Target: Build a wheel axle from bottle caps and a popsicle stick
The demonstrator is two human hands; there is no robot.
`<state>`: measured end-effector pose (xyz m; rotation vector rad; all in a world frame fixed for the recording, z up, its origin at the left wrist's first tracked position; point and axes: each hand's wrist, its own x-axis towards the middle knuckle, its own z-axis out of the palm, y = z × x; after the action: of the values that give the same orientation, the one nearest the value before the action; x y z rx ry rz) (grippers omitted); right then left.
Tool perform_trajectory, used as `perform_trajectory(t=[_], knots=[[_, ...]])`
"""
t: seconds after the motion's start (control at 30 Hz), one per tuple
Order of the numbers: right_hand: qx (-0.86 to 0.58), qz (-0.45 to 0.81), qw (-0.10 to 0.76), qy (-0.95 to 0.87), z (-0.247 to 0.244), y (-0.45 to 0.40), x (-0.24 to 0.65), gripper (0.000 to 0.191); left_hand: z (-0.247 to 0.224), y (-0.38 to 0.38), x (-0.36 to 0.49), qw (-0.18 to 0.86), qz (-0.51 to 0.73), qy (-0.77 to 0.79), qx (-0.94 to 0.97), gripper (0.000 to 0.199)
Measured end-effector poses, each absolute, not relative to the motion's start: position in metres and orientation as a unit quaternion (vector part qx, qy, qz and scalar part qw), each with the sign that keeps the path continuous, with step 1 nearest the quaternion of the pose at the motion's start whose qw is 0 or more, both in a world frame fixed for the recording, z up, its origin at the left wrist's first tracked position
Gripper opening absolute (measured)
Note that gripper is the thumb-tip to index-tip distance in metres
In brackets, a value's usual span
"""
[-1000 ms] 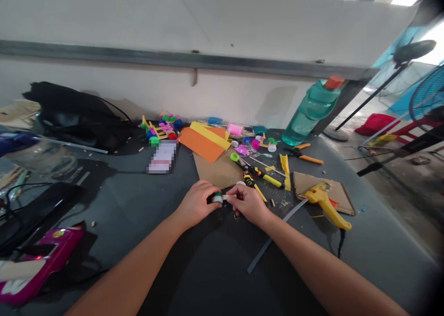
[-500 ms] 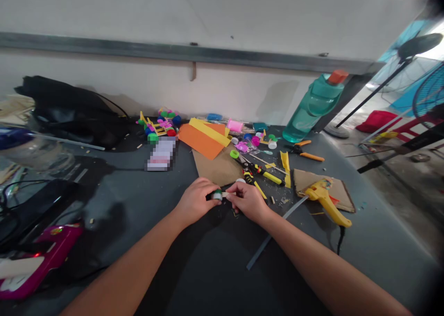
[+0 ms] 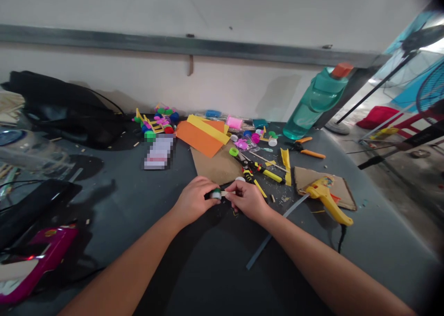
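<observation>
Near the middle of the dark table, my left hand [image 3: 196, 199] pinches a small round piece [image 3: 216, 194], white and dark green, between thumb and fingers. My right hand [image 3: 248, 199] faces it, its fingertips closed on a short pale stick [image 3: 224, 194] whose end meets the round piece. Part of the stick is hidden by the right fingers. Just behind the hands lie brown cardboard [image 3: 211, 165] and pliers with yellow and black handles [image 3: 255, 179]. A white cap [image 3: 240, 179] shows behind my right hand.
A yellow glue gun [image 3: 326, 198] rests on cardboard at the right, with a clear glue stick [image 3: 260, 253] in it. Orange paper [image 3: 199, 138], coloured caps and a teal bottle [image 3: 312, 105] stand or lie along the wall. A magenta device [image 3: 52, 251] is at the left.
The view has shifted slightly, moving the background a little. Both hands keep nearly the same pose, with the round piece and stick still between them.
</observation>
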<state>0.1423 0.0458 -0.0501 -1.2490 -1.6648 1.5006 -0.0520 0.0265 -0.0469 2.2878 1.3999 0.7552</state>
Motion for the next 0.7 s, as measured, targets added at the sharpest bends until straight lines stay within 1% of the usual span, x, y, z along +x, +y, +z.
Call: perform_trajectory(t=[0.37, 0.7], knots=[[-0.468, 0.549, 0.283, -0.632, -0.0498, 0.0455, 0.1437, 0.010, -0.0432, 0.0268, -0.0518, 0.181, 0.257, 0.495, 0.810, 0.027], [-0.452, 0.513, 0.303, -0.664, -0.0506, 0.0437, 0.1454, 0.014, -0.0428, 0.0252, -0.0502, 0.204, 0.262, 0.511, 0.793, 0.028]])
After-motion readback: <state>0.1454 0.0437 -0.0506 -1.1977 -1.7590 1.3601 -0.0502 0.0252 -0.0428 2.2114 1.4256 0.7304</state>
